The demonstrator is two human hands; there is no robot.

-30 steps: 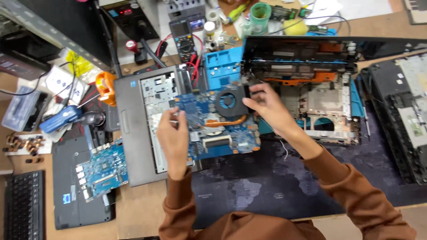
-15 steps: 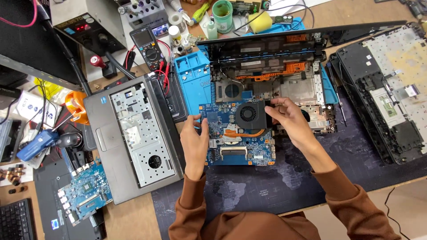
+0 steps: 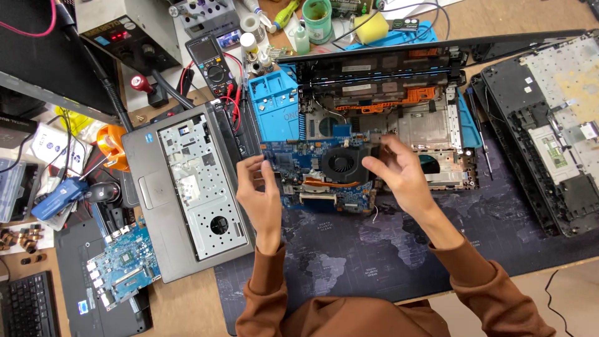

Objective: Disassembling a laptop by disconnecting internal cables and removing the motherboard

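Closest in, two brown sleeves come up from the bottom edge over a dark desk mat printed with a world map. Just above it, both hands are on the blue circuit board, which sits between them over the mat's top edge, right in front of the open laptop shell. The left hand has its fingers curled and closed on the board's left edge, thumb and fingertips pinching it. The right hand grips the right end beside the round black fan, fingers bent around the edge, the thumb across the fan's rim. A copper pipe curves under the fan. To the left, touching the mat, lies a grey laptop frame with its metal plate showing, and nearer the corner a second, smaller blue board rests on a black laptop base. Further left, a blue tool and a black mouse. Beyond the hands, a blue silicone tray sits beside the shell, and another stripped laptop lies at the right. At the back, a multimeter with red leads, a green tub, a yellow sponge and small bottles.
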